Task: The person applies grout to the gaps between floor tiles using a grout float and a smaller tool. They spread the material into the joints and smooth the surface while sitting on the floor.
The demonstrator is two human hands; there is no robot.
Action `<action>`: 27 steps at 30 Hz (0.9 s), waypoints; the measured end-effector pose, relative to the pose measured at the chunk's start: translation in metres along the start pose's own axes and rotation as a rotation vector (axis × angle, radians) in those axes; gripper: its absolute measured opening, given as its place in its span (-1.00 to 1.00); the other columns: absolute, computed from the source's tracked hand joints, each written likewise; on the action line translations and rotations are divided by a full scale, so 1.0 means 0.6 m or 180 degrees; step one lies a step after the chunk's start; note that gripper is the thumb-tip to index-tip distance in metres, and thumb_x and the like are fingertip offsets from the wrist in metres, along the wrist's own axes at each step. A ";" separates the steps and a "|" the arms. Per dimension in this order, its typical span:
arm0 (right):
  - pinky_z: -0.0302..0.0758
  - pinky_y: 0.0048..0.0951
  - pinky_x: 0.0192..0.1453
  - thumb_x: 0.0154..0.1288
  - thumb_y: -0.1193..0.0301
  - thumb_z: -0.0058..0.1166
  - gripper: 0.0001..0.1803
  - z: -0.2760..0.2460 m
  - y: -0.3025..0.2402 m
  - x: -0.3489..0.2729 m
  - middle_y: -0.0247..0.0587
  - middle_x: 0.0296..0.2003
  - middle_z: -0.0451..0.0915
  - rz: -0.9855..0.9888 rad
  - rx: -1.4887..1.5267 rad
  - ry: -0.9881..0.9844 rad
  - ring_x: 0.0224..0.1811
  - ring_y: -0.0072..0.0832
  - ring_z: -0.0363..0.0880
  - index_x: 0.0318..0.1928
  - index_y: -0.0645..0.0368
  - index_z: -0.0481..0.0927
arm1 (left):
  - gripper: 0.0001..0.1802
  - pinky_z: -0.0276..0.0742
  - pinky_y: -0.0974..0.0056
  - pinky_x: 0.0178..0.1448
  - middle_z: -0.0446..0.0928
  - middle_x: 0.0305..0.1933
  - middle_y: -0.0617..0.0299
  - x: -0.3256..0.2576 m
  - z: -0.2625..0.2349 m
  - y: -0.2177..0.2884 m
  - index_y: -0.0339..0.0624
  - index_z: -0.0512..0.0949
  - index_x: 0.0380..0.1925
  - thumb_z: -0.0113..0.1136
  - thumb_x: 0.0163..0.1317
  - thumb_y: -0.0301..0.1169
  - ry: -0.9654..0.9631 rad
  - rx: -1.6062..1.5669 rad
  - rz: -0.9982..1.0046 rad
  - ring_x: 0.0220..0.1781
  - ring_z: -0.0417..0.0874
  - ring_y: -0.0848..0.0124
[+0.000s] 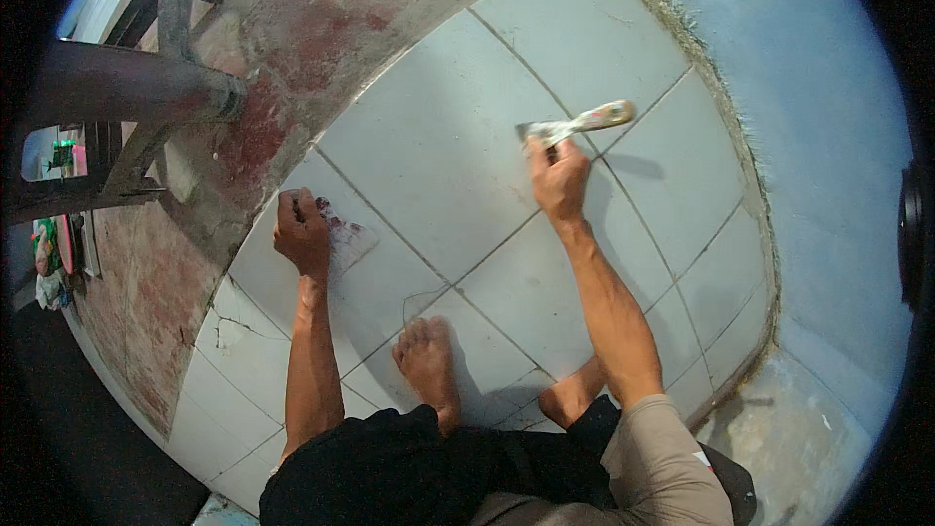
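My right hand (560, 185) is closed around the lower part of a putty knife (606, 117), above the pale floor tiles (438, 136). Its brownish handle points toward the wall, its neck is smeared white, and the dark blade end faces left; motion blurs it a little. My left hand (303, 234) has its fingers curled at the left edge of the tiles. From it hangs a thin, see-through plastic bag (352, 242) with dark red marks. What the bag contains, if anything, I cannot make out.
My bare foot (429, 360) rests on the tiles beside a thin thread-like line. A blue wall (808, 117) with a rough lower edge borders the tiles on the right. Dark wooden furniture (136, 88) stands at upper left on the worn reddish floor (302, 49).
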State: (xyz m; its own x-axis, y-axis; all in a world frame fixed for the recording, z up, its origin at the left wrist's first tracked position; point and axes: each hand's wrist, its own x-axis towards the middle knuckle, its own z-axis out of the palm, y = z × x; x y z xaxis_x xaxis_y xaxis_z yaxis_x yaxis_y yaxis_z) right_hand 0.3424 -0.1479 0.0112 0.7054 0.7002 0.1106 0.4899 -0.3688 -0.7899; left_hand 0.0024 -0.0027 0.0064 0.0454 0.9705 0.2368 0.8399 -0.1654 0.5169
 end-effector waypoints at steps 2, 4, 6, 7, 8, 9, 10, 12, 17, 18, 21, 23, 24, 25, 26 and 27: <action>0.42 -0.39 -0.53 0.40 0.37 0.22 -0.75 0.009 -0.015 0.002 -0.24 -0.59 0.61 0.0198 -0.0035 0.0061 -0.59 -0.57 0.50 -0.35 0.32 0.63 | -0.83 0.51 0.05 -0.30 0.60 -0.46 0.10 -0.002 -0.005 0.001 -0.15 0.57 -0.35 0.12 0.31 -0.30 -0.0019 -0.0215 0.0167 -0.45 0.62 0.06; 0.43 -0.39 -0.53 0.41 0.38 0.21 -0.75 0.030 -0.018 -0.027 -0.22 -0.59 0.63 -0.0697 -0.0299 -0.0024 -0.60 -0.55 0.52 -0.36 0.32 0.63 | -0.86 0.51 0.07 -0.30 0.59 -0.45 0.10 -0.006 -0.007 0.001 -0.16 0.56 -0.36 0.16 0.25 -0.33 -0.0262 -0.0451 0.0172 -0.44 0.62 0.07; 0.45 -0.36 -0.50 0.40 0.38 0.21 -0.75 0.035 -0.019 -0.025 -0.18 -0.57 0.65 -0.0699 -0.0312 -0.0087 -0.59 -0.49 0.55 -0.37 0.32 0.62 | -0.86 0.50 0.07 -0.25 0.58 -0.44 0.11 -0.008 -0.016 0.000 -0.17 0.56 -0.37 0.19 0.21 -0.34 -0.0439 -0.0590 0.0194 -0.41 0.61 0.09; 0.47 -0.32 -0.47 0.40 0.38 0.21 -0.76 0.026 -0.019 -0.010 -0.15 -0.55 0.65 -0.0253 -0.0193 -0.0108 -0.57 -0.44 0.58 -0.37 0.32 0.62 | -0.86 0.50 0.07 -0.22 0.57 -0.43 0.11 -0.008 -0.022 0.001 -0.17 0.55 -0.37 0.20 0.20 -0.34 -0.0494 -0.0613 0.0216 -0.38 0.61 0.10; 0.49 -0.29 -0.45 0.39 0.38 0.22 -0.76 0.022 -0.020 0.005 -0.11 -0.54 0.65 0.0193 -0.0072 -0.0132 -0.55 -0.39 0.60 -0.37 0.32 0.62 | -0.86 0.50 0.08 -0.18 0.57 -0.42 0.11 -0.006 -0.026 0.001 -0.17 0.55 -0.37 0.22 0.19 -0.34 -0.0551 -0.0637 0.0238 -0.35 0.61 0.11; 0.50 -0.24 -0.42 0.38 0.37 0.23 -0.75 0.024 -0.022 0.016 -0.08 -0.53 0.65 0.0323 0.0269 0.0215 -0.54 -0.32 0.61 -0.39 0.30 0.60 | -0.86 0.49 0.07 -0.13 0.57 -0.40 0.12 -0.008 -0.027 0.000 -0.16 0.55 -0.36 0.22 0.19 -0.34 -0.0558 -0.0544 0.0406 -0.32 0.60 0.13; 0.50 -0.24 -0.43 0.38 0.37 0.23 -0.75 0.031 -0.024 0.007 -0.09 -0.54 0.64 -0.0014 0.0124 0.0141 -0.56 -0.32 0.59 -0.40 0.31 0.60 | -0.86 0.47 0.07 -0.09 0.57 -0.38 0.13 -0.010 -0.026 0.000 -0.16 0.55 -0.36 0.22 0.20 -0.34 -0.0567 -0.0452 0.0576 -0.30 0.59 0.15; 0.48 -0.25 -0.46 0.38 0.38 0.23 -0.74 0.049 -0.036 -0.019 -0.11 -0.57 0.63 -0.0696 -0.0185 -0.0004 -0.59 -0.34 0.56 -0.40 0.31 0.59 | -0.86 0.44 0.06 -0.02 0.56 -0.35 0.14 -0.014 -0.025 -0.002 -0.16 0.55 -0.34 0.23 0.22 -0.34 -0.0632 -0.0459 0.0578 -0.26 0.58 0.16; 0.53 -0.21 -0.35 0.34 0.33 0.26 -0.74 0.012 -0.016 0.035 0.00 -0.50 0.65 0.0329 0.0207 0.0362 -0.50 -0.26 0.63 -0.36 0.31 0.63 | -0.84 0.41 0.06 0.00 0.58 -0.31 0.17 -0.008 0.001 0.006 -0.14 0.57 -0.29 0.22 0.28 -0.30 -0.0446 -0.0668 0.0107 -0.25 0.56 0.15; 0.52 -0.23 -0.38 0.35 0.35 0.25 -0.76 0.018 -0.006 0.021 -0.02 -0.51 0.65 0.0026 -0.0015 0.0262 -0.53 -0.27 0.62 -0.35 0.31 0.64 | -0.83 0.41 0.06 0.00 0.58 -0.31 0.17 -0.008 0.009 0.021 -0.14 0.58 -0.28 0.22 0.29 -0.29 -0.0361 -0.0502 0.0165 -0.24 0.57 0.15; 0.57 -0.13 -0.34 0.41 0.31 0.17 -0.72 0.021 -0.003 0.011 0.05 -0.45 0.69 -0.0606 -0.0704 -0.0191 -0.47 -0.15 0.71 -0.32 0.33 0.62 | -0.81 0.42 0.03 0.00 0.58 -0.31 0.17 -0.006 0.022 0.054 -0.14 0.58 -0.27 0.20 0.30 -0.26 -0.0131 -0.0093 0.0304 -0.21 0.57 0.14; 0.58 -0.09 -0.30 0.38 0.31 0.19 -0.72 0.004 0.007 0.057 0.09 -0.42 0.70 -0.0030 -0.0464 0.0223 -0.43 -0.09 0.73 -0.28 0.34 0.64 | -0.79 0.42 0.02 0.00 0.58 -0.30 0.17 -0.002 0.028 0.059 -0.14 0.58 -0.28 0.17 0.31 -0.23 -0.0060 0.0073 0.0396 -0.20 0.58 0.13; 0.59 -0.07 -0.28 0.36 0.30 0.20 -0.71 0.002 0.010 0.077 0.11 -0.41 0.70 0.0275 -0.0334 0.0427 -0.41 -0.06 0.73 -0.26 0.35 0.64 | -0.78 0.42 0.01 0.00 0.58 -0.30 0.17 -0.001 0.031 0.059 -0.14 0.58 -0.28 0.17 0.31 -0.22 -0.0063 0.0113 0.0395 -0.19 0.58 0.12; 0.60 -0.08 -0.26 0.35 0.32 0.20 -0.73 0.010 0.010 0.088 0.12 -0.40 0.71 0.0240 -0.0152 0.0601 -0.37 -0.04 0.75 -0.25 0.35 0.65 | -0.77 0.42 0.01 0.00 0.58 -0.30 0.17 -0.001 0.033 0.059 -0.15 0.58 -0.28 0.16 0.31 -0.21 -0.0064 0.0155 0.0392 -0.19 0.58 0.11; 0.60 -0.08 -0.26 0.35 0.33 0.20 -0.74 0.020 0.008 0.088 0.12 -0.40 0.71 0.0131 -0.0212 0.0493 -0.36 -0.03 0.75 -0.25 0.35 0.65 | -0.76 0.42 0.00 0.00 0.57 -0.29 0.16 -0.001 0.035 0.058 -0.15 0.58 -0.28 0.16 0.32 -0.20 -0.0062 0.0200 0.0388 -0.19 0.57 0.11; 0.60 -0.09 -0.26 0.35 0.34 0.19 -0.75 0.037 -0.002 0.087 0.11 -0.40 0.72 0.0025 -0.0266 0.0394 -0.35 -0.03 0.76 -0.25 0.35 0.65 | -0.76 0.42 0.00 0.00 0.57 -0.29 0.16 0.000 0.035 0.056 -0.16 0.58 -0.29 0.16 0.31 -0.20 -0.0068 0.0240 0.0429 -0.19 0.57 0.10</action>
State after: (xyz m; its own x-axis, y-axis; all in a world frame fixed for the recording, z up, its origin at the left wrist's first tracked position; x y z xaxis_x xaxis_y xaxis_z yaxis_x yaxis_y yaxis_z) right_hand 0.3675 -0.0977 0.0045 0.7646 0.6182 0.1821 0.5213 -0.4272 -0.7387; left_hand 0.0422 -0.0044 0.0065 0.1712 0.9440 0.2820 0.8636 -0.2815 0.4182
